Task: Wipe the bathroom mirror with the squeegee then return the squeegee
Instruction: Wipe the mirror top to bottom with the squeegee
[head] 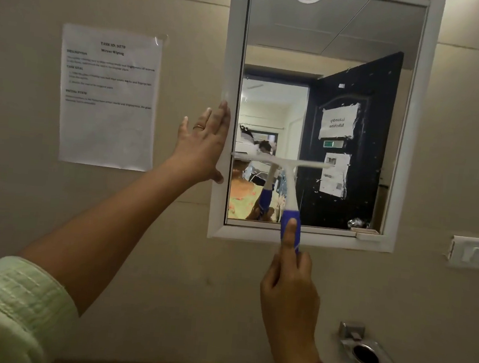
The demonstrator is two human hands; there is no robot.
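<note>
white plastic, stiff and probably light, the squeegee (286, 182) lay against the mirror (326, 102), blade level across the lower left glass, long handle pointing straight down. the right hand (291, 290) was closed round the blue grip, thumb along it, the sensible hold. the left hand (203, 146) was spread flat, empty, on the frame (231, 64).

The one camera sits on my head and faces straight at the wall, close enough that the mirror (325, 110) fills the upper middle of its wide view. My arms reach into view from the bottom edge. No second view shares this scene.
</note>
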